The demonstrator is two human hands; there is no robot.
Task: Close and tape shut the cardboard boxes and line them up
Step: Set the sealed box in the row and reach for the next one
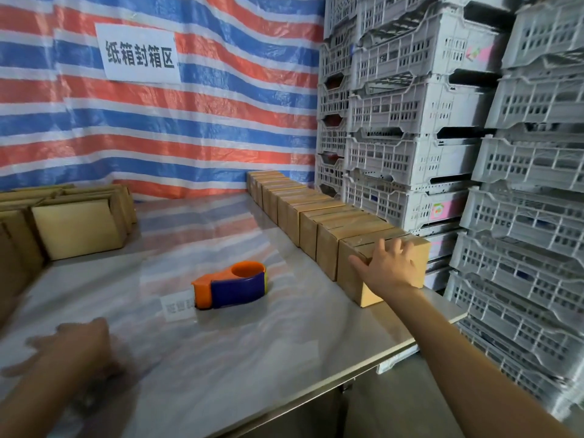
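A row of several taped cardboard boxes runs along the table's right side from the back wall toward me. My right hand lies with spread fingers on the nearest box of that row, at the table's right edge. An orange and blue tape dispenser lies on the table, to the left of that box. My left hand is blurred and hovers low over the table at the front left, holding nothing. Several cardboard boxes with flaps up stand at the far left.
The steel table has its front edge running diagonally at lower right. Tall stacks of grey plastic crates stand close behind the box row on the right. A striped tarp with a paper sign hangs at the back.
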